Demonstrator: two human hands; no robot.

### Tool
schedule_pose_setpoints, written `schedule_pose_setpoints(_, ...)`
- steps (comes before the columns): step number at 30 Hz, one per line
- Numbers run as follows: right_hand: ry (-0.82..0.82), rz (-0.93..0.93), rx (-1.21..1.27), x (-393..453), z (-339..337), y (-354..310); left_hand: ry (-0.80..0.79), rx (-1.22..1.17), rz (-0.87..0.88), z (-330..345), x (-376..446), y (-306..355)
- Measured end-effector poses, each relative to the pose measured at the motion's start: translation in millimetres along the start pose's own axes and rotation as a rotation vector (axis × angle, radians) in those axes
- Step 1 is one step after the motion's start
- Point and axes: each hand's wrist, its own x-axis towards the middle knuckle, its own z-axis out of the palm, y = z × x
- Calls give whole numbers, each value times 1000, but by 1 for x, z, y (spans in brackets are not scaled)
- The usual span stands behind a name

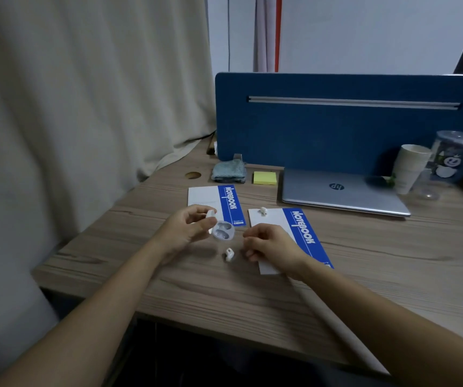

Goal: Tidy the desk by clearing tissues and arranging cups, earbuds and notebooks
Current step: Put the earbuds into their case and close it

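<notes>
White plastic is what the work turns on at this moment: the left hand [189, 229] holds an open earbud case [222, 231] just above the wood-grain surface [252, 297], fingers curled round its lid side, with both of its moulded wells showing empty. The right hand [269, 245] hovers beside it over the near corner of the right-hand notebook [294, 238], fingers loosely bent; it looks to have nothing in it, though the fingertips are turned under and I cannot be sure.

The earbuds are not yet put away. One earbud [229, 254] lies on the bare surface between the two hands, just below the case. The second earbud [263, 210] sits on the far corner of the right-hand notebook, well apart from the first.

The notebooks also seem untouched by any arranging: the left-hand notebook [215, 205] and the right one lie side by side, near each other but at different angles, not stacked or squared.

At the right rear, a stack of paper cups [410, 169] stands beside a clear lidded cup [455, 156], with a small clear cup [428, 188] in front of them, near the closed laptop [342, 192]. Whether that counts as arranged is a matter of judgement; they are at least grouped.

No loose tissues show on the surface, so that part may be done. By my reading the task is around its middle, with earbuds in hand and notebooks left.
</notes>
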Motion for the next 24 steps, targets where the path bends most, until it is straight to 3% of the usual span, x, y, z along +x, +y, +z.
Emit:
schedule_pose_setpoints(4, -18, -25, -339, 3, 15, -5, 61, 32, -29, -24, -3, -7)
schedule_pose_setpoints(12, -52, -85, -689, 12, 37, -17, 116, -21, -105, -46, -9, -30)
schedule_pose_setpoints(18, -133, -164, -685, 13, 39, -19, 105, -42, -123, -43, -15, -28)
schedule_pose_setpoints(24, 38, -282, -602, 16, 57, -21, 58, -1, -150, -30, -22, -21)
